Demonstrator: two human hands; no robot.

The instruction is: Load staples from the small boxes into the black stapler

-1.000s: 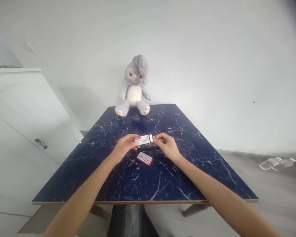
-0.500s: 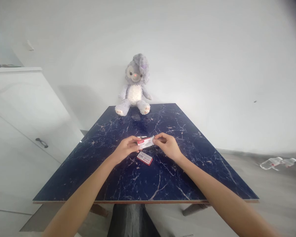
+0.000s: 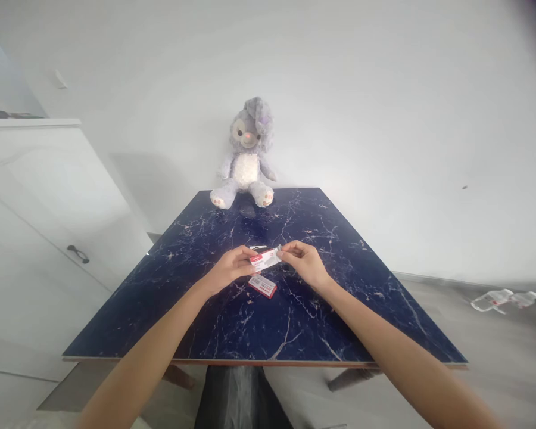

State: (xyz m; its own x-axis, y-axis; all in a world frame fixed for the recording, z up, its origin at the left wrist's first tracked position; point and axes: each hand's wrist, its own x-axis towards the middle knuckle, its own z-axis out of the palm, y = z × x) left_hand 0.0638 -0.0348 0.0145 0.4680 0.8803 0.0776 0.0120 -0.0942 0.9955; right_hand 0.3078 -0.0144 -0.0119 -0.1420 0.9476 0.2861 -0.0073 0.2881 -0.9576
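A small red-and-white cardboard box point(image 3: 264, 260) is held a little above the dark blue marbled table point(image 3: 232, 333). My left hand point(image 3: 233, 268) grips its left end between thumb and fingers. My right hand point(image 3: 304, 262) is closed in a pinch at the opposite end, where a pale flap or edge shows by the fingertips. Just nearer to me, a second red-and-white box point(image 3: 262, 286) lies flat, printed side up. Behind the held box, a thin white item point(image 3: 258, 247) is partly visible; its kind is unclear.
A lilac plush rabbit point(image 3: 247, 155) sits at the table's far edge against the wall. To the left stands a white cabinet point(image 3: 36, 238) with a dark handle point(image 3: 78, 254). Clear plastic bottles point(image 3: 495, 300) lie on the floor at right.
Both hands keep hold of the box in nearly the same place. The whole view has shifted slightly; the second box and the plush rabbit stay put on the table.
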